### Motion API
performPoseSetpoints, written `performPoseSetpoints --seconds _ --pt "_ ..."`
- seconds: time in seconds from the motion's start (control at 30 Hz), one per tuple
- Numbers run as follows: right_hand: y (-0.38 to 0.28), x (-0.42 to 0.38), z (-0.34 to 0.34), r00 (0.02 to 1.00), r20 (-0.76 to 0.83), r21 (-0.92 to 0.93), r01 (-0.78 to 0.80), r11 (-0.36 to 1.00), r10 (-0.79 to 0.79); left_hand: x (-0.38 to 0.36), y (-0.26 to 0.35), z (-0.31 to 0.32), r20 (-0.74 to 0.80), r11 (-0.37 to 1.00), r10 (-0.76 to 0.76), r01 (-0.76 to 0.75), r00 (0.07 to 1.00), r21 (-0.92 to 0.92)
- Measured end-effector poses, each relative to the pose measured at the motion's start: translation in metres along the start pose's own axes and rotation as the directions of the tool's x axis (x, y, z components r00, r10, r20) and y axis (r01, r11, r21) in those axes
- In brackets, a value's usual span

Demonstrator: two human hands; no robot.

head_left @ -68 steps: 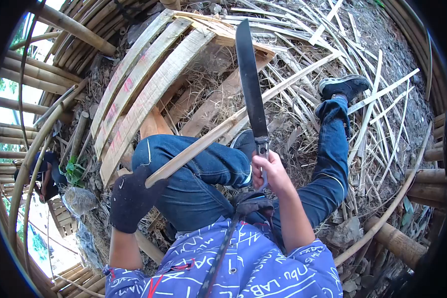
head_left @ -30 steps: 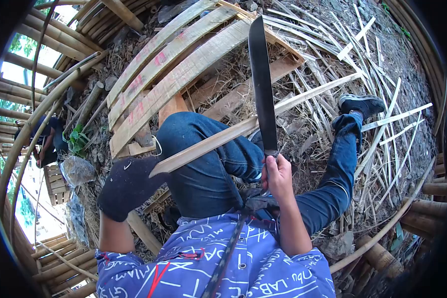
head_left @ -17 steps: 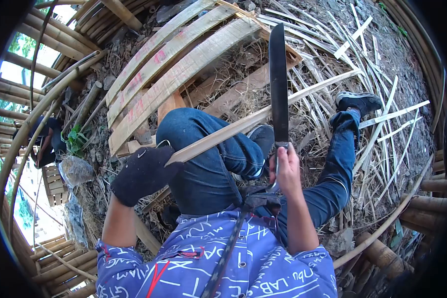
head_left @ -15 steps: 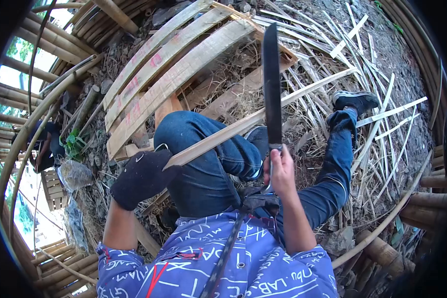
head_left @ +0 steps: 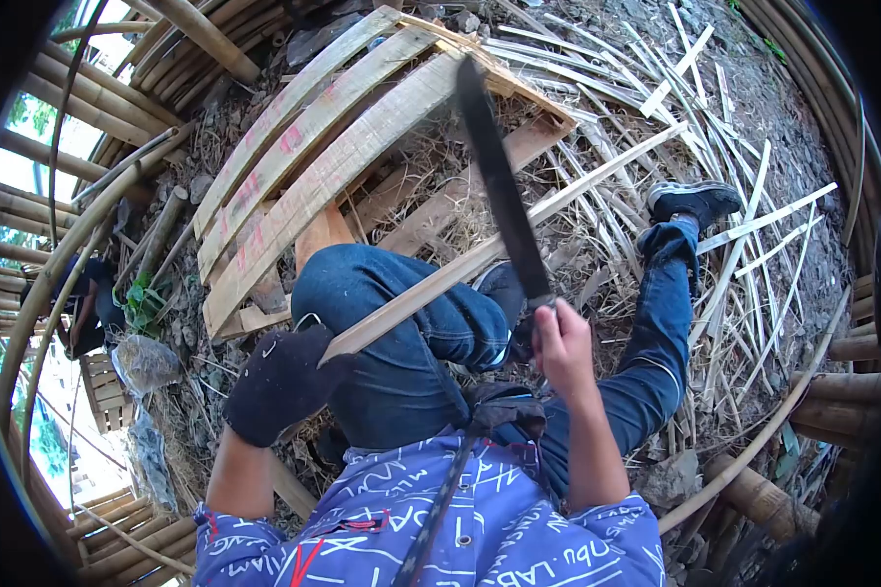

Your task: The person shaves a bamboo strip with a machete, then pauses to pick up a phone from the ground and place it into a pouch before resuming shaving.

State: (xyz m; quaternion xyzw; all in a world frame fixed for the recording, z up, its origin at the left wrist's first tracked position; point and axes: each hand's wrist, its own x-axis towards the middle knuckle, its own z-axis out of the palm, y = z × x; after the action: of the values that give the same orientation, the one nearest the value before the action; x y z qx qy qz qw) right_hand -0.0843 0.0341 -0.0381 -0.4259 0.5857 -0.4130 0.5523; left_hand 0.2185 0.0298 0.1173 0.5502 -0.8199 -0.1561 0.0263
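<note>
Plainly, shirt (head_left: pixel 401 523) reads "LAB"; left hand (head_left: pixel 289 383) grips strip (head_left: pixel 440 279), right hand (head_left: pixel 565 350) machete (head_left: pixel 500 183).

White hand-drawn-style lettering on the blue shirt (head_left: pixel 382 553), "LAB." and "nbu" readable at its lower right, its other words too small or warped to tell, pinkish-red marks on the pale wooden slats (head_left: pixel 308 201) not legible.

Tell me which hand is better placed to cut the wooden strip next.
Likely the right hand: it holds the machete, while the gloved left hand grips the wooden strip.
</note>
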Motion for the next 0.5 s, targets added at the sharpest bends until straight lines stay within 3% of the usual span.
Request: performPoseSetpoints --seconds 0.1,0.13,0.17,0.23,0.27,0.3,0.37,0.43,0.5 --pt "-0.008 -0.007 0.028 0.992 -0.077 0.058 -0.091 0.994 0.095 -0.003 0.003 0.002 0.0 0.998 0.036 -0.036 0.999 0.061" --pt "-0.001 -0.012 0.034 0.999 -0.037 0.049 -0.017 0.999 0.019 -0.002 0.003 0.003 -0.011 0.989 0.069 -0.067 0.998 0.13" --pt "-0.002 -0.019 0.035 0.999 0.013 0.021 -0.041 0.999 0.041 -0.001 0.002 0.005 -0.017 0.988 0.074 -0.071 0.997 0.135" --pt "0.0 -0.019 0.024 0.999 0.045 -0.06 -0.004 0.998 0.006 -0.004 -0.002 0.01 -0.051 0.999 -0.013 0.015 0.999 0.041" --pt "0.0 -0.013 0.012 0.995 0.034 -0.095 0.101 0.99 -0.098 -0.003 -0.001 0.01 -0.045 0.999 -0.013 0.016 0.999 0.046" --pt "0.003 -0.006 0.005 0.998 0.043 -0.015 -0.033 0.999 0.034 -0.001 0.003 0.012 -0.058 0.999 -0.022 0.024 0.998 0.048" --pt "-0.008 -0.001 0.01 0.988 -0.002 0.099 -0.153 0.983 0.154 0.004 0.01 0.013 -0.079 0.999 -0.027 0.031 0.997 0.043" --pt "-0.01 -0.006 0.028 0.986 -0.008 0.099 -0.167 0.981 0.169 0.012 0.018 0.007 -0.116 0.997 0.046 -0.038 0.992 0.068" --pt "-0.007 -0.009 0.028 0.994 0.097 -0.004 -0.049 0.999 0.049 0.012 0.014 0.009 -0.104 1.0 0.009 -0.006 0.995 0.027"
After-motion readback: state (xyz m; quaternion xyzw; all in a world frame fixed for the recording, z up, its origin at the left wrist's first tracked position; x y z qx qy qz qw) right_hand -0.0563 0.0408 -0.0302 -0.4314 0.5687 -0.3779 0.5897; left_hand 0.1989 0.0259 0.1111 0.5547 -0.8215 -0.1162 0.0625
